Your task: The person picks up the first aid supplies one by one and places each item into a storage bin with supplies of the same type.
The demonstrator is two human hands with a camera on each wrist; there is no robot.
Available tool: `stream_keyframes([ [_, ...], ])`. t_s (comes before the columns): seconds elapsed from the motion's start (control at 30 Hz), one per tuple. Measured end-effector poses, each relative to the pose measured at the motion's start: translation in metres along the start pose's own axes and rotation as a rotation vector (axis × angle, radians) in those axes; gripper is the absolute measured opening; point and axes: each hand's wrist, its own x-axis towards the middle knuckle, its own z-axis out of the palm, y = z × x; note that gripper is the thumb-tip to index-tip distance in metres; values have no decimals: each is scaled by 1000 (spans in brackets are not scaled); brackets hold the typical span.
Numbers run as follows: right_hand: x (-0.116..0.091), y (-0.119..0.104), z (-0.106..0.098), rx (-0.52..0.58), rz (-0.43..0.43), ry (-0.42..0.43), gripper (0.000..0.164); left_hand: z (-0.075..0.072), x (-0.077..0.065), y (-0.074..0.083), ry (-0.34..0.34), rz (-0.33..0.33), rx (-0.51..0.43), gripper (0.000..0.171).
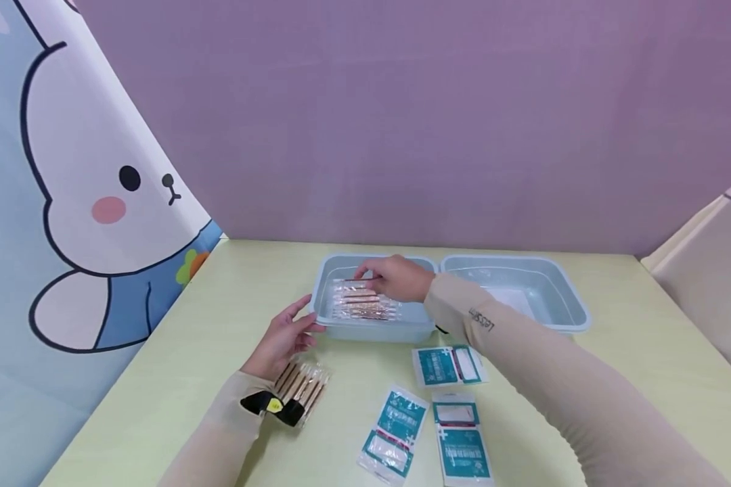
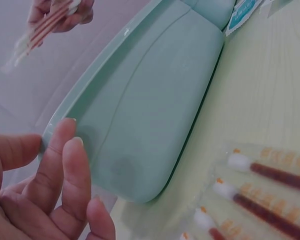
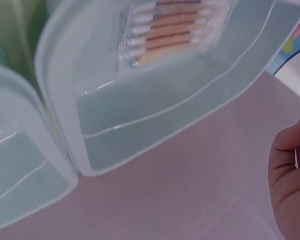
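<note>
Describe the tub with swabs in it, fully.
The tub is pale blue, seemingly plastic, oblong with rounded corners and a lipped rim. It stands upright on the table, close beside a similar tub. Clear-wrapped swabs lie inside. The left hand touches its left end; the right hand is above it.

Pale yellow-green tabletop [image 1: 268,277], faintly grained, running back to a purple backdrop [image 1: 426,135]. Toward the rear, directly on it: left bin [image 1: 371,333] and right bin [image 1: 505,259], both light blue plastic, upright, side by side, rims just beside each other. In front of the left bin's near-left corner: clear swab pack [image 1: 304,387], flat, sticks brown, tips white, film printed in orange; partly hidden in head view. Right of that, three teal-and-white packets, flat: upper packet [image 1: 438,366] lying crosswise, lower-left packet [image 1: 396,427] slanted, lower-right packet [image 1: 463,443] nearly lengthwise, windowed end away.
</note>
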Motion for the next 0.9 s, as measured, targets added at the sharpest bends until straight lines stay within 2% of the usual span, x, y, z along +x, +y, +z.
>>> stream_keyframes([
  [0.17,8,5,-10,3,54,-7,25,2,1,-1,4,-2,6,56],
  [0.4,21,17,-23,-1,177,-29,34,6,2,1,-7,-7,-3,55],
  [0.6,34,33,-30,19,171,-36,37,9,4,4,-17,-21,8,57],
  [0.9,42,41,-29,66,235,-45,40,12,6,8,-13,-25,11,58],
])
